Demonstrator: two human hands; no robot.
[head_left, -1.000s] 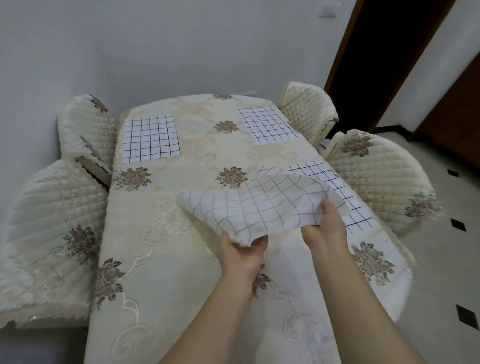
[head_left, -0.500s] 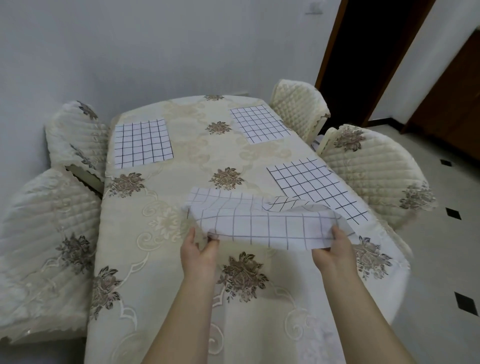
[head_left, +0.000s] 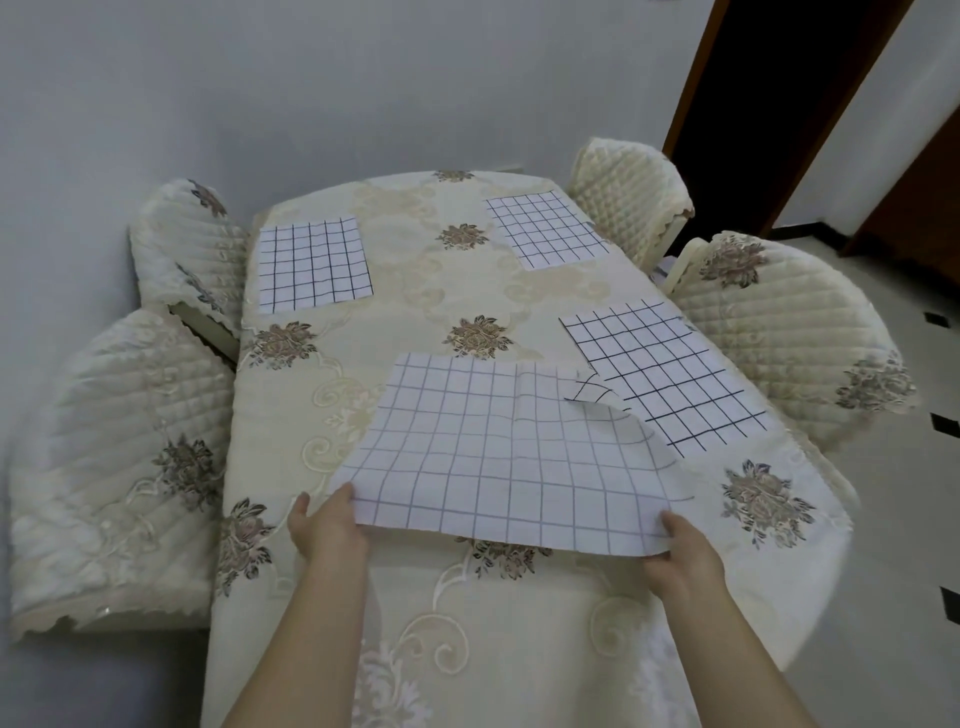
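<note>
A white cloth mat with a thin grid pattern (head_left: 498, 452) is spread out above the near middle of the table, its far right corner folded over. My left hand (head_left: 324, 530) pinches its near left corner and my right hand (head_left: 685, 553) pinches its near right corner. The far edge of the mat lies on or close to the tablecloth; its near edge is lifted. Three similar grid mats lie flat on the table: one at the far left (head_left: 311, 265), one at the far right (head_left: 545, 228), one at the right (head_left: 660, 374), partly under the held mat's folded corner.
The oval table (head_left: 415, 291) wears a cream tablecloth with brown flower motifs. Quilted cream chairs stand close around it: two on the left (head_left: 119, 467) (head_left: 187, 249), two on the right (head_left: 789, 343) (head_left: 628, 182). A dark doorway (head_left: 779, 93) opens at the back right.
The mat, bunched between my hands a second ago, has been drawn apart and now hangs spread flat. My hands moved apart and toward me, to its near corners.
</note>
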